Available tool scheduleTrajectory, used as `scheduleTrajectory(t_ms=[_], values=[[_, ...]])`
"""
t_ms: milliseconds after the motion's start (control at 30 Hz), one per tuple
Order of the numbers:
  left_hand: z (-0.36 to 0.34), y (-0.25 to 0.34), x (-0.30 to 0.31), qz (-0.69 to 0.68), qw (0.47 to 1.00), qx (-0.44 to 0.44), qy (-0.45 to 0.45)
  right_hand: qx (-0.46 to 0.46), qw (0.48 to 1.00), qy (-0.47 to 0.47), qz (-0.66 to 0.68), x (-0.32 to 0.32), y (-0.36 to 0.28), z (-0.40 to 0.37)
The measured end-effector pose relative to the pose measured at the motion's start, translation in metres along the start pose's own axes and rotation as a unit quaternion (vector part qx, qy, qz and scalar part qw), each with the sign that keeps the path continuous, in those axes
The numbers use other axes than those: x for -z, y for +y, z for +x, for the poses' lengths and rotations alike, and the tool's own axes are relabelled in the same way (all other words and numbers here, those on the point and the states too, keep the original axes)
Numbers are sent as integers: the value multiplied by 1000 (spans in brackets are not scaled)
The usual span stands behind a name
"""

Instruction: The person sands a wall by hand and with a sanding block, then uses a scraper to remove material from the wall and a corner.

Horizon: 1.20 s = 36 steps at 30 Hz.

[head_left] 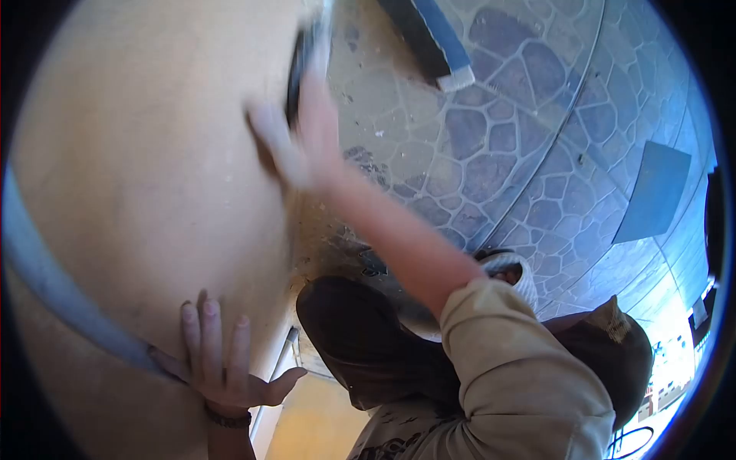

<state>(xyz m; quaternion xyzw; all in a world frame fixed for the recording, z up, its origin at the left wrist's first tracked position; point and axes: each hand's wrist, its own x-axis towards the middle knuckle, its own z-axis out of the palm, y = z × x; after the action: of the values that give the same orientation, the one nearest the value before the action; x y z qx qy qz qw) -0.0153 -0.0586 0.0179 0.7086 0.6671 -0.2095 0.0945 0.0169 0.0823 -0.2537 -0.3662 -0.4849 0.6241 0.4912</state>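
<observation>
My left hand (218,356) lies against a smooth beige surface (161,169), fingers spread and thumb out to the right. A dark bracelet circles its wrist. A pale blue-grey band (73,310) curves across the surface and ends beside this hand. Farther up, my right hand (310,149) is blurred by motion at the surface's right edge. Its thumb stands apart from the fingers, which are around a dark, narrow object (297,73) with a light edge; motion blur hides its kind.
Stone-patterned flooring (491,138) extends to the right, with dark smears near the beige surface. A long dark box-like piece (429,38) lies at the top. A flat grey sheet (655,192) is at the right. My bent knee (337,314) is close to the surface.
</observation>
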Motion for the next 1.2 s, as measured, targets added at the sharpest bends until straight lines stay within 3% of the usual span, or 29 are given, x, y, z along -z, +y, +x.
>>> scheduleTrajectory(t_ms=[133, 267, 333, 467, 567, 700, 800, 867, 967, 1000, 1067, 1133, 1200], values=[[-3, 6, -3, -22, 1000, 17, -11, -85, 994, 39, -49, 3, 6, 58], [5, 4, 1, 12, 1000, 14, 15, 16, 995, 78, -66, -17, -38, -17], [2, 4, 0, 14, 1000, 11, 13, -25, 999, 23, 3, -15, -31, -14], [0, 6, -7, 6, 1000, 22, 21, 6, 996, 87, -22, -2, -7, 56], [7, 6, -2, 37, 999, 14, 35, 38, 994, 81, -65, -17, -53, -11], [1, 5, -1, 7, 999, 20, 29, 31, 988, 83, -123, -18, -35, 18], [4, 8, -3, 23, 999, 27, 10, -41, 997, 68, 22, -8, -29, 61], [5, 9, 1, 28, 999, 26, 13, -75, 994, 23, -74, -13, -54, 35], [2, 5, 2, 22, 999, 11, 24, 12, 999, -16, -46, -23, -76, -8], [1, 4, 3, 20, 1000, 9, 21, -13, 994, -46, -97, -16, -59, 3], [1, 4, -1, 2, 1000, 9, 25, -31, 995, 9, 91, 10, -47, 81], [0, 5, -4, -31, 998, 24, 43, -57, 994, 33, 92, 11, -43, 83], [0, 7, 0, -12, 999, 22, 36, -81, 993, 13, -86, -17, -42, 30]])
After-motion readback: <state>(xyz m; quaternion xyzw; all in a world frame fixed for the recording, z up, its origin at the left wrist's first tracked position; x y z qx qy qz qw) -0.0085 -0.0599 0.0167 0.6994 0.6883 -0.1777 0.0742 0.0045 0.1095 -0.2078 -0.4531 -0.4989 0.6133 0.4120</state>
